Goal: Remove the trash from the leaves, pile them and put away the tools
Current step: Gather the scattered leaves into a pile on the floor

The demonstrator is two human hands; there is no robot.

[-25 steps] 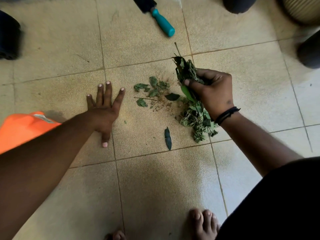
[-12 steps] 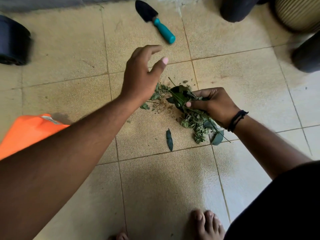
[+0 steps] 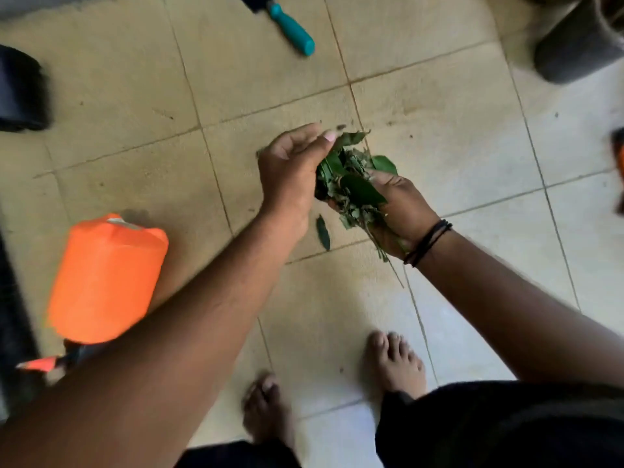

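Note:
A bunch of green leaves and thin stems [image 3: 351,184] is held between both hands above the tiled floor. My right hand [image 3: 401,211] cups it from below and the right, fingers curled under the bunch. My left hand [image 3: 290,173] presses against the bunch's left side, its fingers curved over the top. One dark leaf [image 3: 323,232] lies alone on the tile just below the hands. A hand trowel with a teal handle [image 3: 291,28] lies on the floor at the top.
An orange cylindrical container [image 3: 104,278] lies at the left, an orange-and-black tool [image 3: 47,363] below it. Dark pots stand at top right [image 3: 577,49] and far left [image 3: 20,89]. My bare feet [image 3: 395,363] are at the bottom.
My left hand came down from above the floor onto the leaves. The loose leaves from the tile are gathered into the bunch, now lifted between both hands. The camera moved closer.

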